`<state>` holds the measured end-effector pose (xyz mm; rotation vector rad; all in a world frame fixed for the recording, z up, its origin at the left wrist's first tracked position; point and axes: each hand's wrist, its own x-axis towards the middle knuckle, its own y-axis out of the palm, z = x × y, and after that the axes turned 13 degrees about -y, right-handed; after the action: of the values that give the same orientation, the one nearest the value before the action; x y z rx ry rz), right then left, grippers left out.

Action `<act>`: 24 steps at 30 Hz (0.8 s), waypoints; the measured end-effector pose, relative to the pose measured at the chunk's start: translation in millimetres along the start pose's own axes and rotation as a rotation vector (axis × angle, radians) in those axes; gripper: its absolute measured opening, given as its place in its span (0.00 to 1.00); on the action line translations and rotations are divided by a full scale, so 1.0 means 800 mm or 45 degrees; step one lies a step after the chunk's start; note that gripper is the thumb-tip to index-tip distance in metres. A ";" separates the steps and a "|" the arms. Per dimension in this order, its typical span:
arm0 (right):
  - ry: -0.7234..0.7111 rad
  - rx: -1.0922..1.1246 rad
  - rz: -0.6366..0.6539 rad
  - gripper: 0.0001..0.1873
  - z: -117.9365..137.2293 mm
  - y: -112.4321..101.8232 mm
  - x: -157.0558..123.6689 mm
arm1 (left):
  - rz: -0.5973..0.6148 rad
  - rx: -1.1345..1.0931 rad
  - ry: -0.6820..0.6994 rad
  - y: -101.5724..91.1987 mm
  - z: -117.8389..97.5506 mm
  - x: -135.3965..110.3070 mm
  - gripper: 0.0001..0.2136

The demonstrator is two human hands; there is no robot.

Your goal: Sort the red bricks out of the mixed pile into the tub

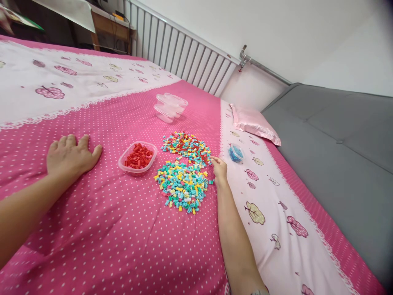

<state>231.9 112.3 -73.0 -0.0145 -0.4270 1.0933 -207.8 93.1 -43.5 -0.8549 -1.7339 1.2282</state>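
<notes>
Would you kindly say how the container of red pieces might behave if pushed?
The thin-looking, translucent container would probably flex slightly. Low and broad, it seems unlikely to tip. With no lid on, the red pieces might spill if jolted.

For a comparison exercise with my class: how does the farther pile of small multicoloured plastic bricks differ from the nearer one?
The farther pile shows many red pieces, while the nearer pile is mostly turquoise, green and yellow. The farther pile spreads in a slanting band; the nearer pile is rounder. The right hand has its fingertips at the farther pile's right end, not at the nearer pile. Both lie loose on the pink dotted bedsheet.
</notes>
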 end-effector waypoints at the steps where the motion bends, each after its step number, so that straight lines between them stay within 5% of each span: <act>1: -0.031 -0.183 0.032 0.13 0.000 0.001 -0.001 | -0.018 0.042 -0.011 0.000 0.000 0.000 0.39; 4: -0.107 -0.649 0.155 0.15 0.001 0.002 -0.005 | -0.048 0.155 -0.006 0.000 -0.002 -0.001 0.35; 8: -0.143 -0.732 0.221 0.16 0.003 0.002 -0.009 | -0.074 0.188 0.014 0.001 -0.002 -0.002 0.34; 24: -0.068 -0.553 0.139 0.09 -0.004 0.003 -0.004 | -0.056 0.211 -0.004 0.002 0.000 -0.001 0.34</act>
<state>229.8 111.4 -77.4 -0.3966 -0.7119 1.0913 -207.2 93.0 -44.8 -0.7140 -1.6198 1.3236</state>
